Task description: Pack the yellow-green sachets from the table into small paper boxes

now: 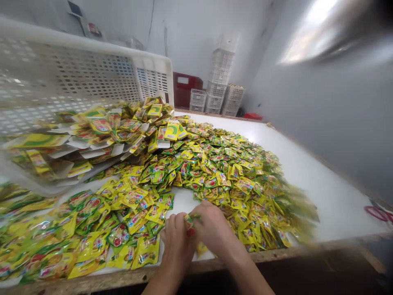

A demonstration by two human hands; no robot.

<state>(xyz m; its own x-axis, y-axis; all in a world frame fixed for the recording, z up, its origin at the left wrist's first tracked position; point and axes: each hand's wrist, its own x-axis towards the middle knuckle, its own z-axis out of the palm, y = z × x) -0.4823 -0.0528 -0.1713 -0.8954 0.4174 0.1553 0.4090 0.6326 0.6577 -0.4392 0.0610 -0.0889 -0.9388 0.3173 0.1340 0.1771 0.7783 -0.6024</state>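
Note:
My left hand (178, 237) and my right hand (213, 227) meet at the table's front edge, both with fingers curled inward. Between them is a small yellow-green printed pack (189, 226) with a red picture; my fingers cover most of it, so whether it is a carton or a sachet cannot be told. Loose yellow and green candy sachets (135, 221) lie to the left of my hands. A larger heap of sachets (233, 180) spreads beyond them and to the right.
A white plastic crate (153, 65) tips toward the table at left, with small open-ended cartons (101, 127) piled at its mouth. Red-handled scissors (379, 213) lie on the white table (307, 176) at far right. Stacked crates (216, 90) stand by the back wall.

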